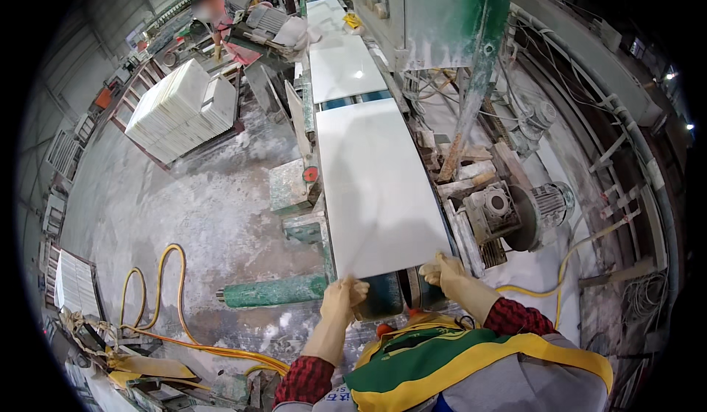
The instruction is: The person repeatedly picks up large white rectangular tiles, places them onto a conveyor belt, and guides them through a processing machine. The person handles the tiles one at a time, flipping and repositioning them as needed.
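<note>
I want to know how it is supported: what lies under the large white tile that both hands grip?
Under the large white rectangular tile, the green machine's blue belt end shows between left hand and right hand; the tile hides the rest.

White tile (375, 187), green roller (276, 291), yellow hose (177, 294), red plaid sleeves (309, 379)

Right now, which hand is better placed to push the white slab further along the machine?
Probably neither alone. The left hand grips the slab at its near left corner, and the right hand grips the near right corner. If only one, the right looks slightly further forward.
</note>
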### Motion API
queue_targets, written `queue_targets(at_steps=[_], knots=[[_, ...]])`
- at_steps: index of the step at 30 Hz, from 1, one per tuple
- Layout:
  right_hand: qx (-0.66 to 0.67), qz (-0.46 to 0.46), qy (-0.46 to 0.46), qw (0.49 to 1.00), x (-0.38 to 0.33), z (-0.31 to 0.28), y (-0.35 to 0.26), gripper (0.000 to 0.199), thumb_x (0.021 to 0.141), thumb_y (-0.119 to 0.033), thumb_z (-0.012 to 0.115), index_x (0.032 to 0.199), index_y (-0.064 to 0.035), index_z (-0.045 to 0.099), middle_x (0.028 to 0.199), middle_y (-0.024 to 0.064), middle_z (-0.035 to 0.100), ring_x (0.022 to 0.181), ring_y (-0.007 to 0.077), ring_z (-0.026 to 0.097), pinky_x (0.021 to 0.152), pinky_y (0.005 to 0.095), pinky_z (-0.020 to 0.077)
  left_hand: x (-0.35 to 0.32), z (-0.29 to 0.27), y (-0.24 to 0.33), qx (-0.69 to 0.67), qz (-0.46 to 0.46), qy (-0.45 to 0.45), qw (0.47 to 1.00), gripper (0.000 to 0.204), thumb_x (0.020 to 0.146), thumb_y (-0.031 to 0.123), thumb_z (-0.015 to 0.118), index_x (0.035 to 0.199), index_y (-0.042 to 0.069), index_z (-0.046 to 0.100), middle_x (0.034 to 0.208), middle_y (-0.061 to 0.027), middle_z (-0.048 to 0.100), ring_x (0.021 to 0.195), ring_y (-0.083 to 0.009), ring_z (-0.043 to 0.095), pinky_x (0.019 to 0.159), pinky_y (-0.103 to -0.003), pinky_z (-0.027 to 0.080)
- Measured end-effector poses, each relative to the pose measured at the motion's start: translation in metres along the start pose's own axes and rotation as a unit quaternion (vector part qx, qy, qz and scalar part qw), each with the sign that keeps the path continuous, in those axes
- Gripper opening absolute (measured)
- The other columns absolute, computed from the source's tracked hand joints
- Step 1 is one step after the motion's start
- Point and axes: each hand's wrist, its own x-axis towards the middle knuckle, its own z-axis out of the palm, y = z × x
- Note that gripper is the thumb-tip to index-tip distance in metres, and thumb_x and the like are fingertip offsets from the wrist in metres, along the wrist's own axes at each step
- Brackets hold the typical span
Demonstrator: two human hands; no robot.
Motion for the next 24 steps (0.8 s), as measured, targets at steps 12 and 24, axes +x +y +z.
queue_targets(at_steps=[12, 24], knots=[[0.019, 0.019, -0.007, 1.000, 0.022, 0.027, -0.061, 0.059, 0.117, -0.042, 0.049, 0.109, 0.0132, 0.069, 0.093, 0.0195, 0.076, 0.059, 0.0167, 0.062, 0.048, 0.0241, 0.0498, 0.048, 0.013, 0.051, -0.040, -0.063, 0.018, 0.997, 0.030, 0.109, 0.020, 0.057, 0.114, -0.007, 0.070, 0.105, -0.0194, 0.079, 0.081, -0.0220, 0.077, 0.071, -0.029, 0.066], [0.015, 0.022, 0.067, 0.997, 0.047, 0.028, -0.071, 0.063, 0.116, -0.046, 0.047, 0.109, 0.0127, 0.069, 0.100, 0.0247, 0.078, 0.063, 0.0211, 0.070, 0.047, 0.0232, 0.0541, 0.073, 0.037, 0.061, -0.060, -0.055, -0.003, 0.997, 0.019, 0.107, 0.010, 0.056, 0.089, 0.003, 0.058, 0.085, -0.0082, 0.064, 0.065, -0.0141, 0.058, 0.054, -0.026, 0.050]])
